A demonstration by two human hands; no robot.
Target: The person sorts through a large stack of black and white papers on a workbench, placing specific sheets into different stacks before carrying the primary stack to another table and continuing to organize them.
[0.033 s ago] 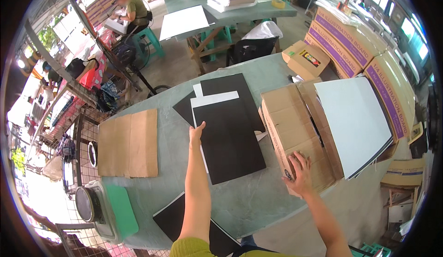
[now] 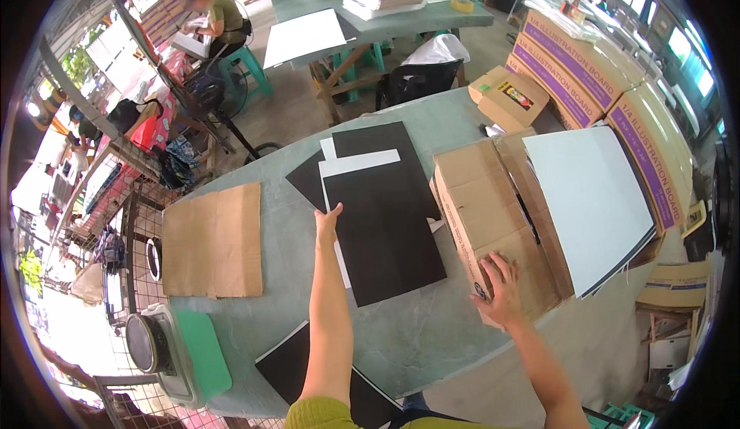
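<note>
My left hand [image 2: 328, 221] pinches the left edge of a black board [image 2: 389, 236], with the thumb on its upper face and the fingers partly hidden at the edge. White strips [image 2: 358, 164] show along the board's far end. Under it lie more black boards [image 2: 378, 137], turned at different angles. My right hand [image 2: 501, 290] rests with bent, spread fingers on the near end of a brown cardboard box [image 2: 482, 198], holding nothing. White sheets [image 2: 590, 205] with dark layers below them lie over the box's right part.
A flattened cardboard piece [image 2: 212, 242] lies at left, above a green-lidded tub [image 2: 204, 356]. Another black board [image 2: 289, 360] is partly under my left forearm. Large cartons [image 2: 566, 82] and a small carton [image 2: 512, 99] stand far right. A person [image 2: 220, 20] sits at far left.
The front black board has shifted very slightly to the right at its near end. My left hand keeps its edge; my right hand stays on the box.
</note>
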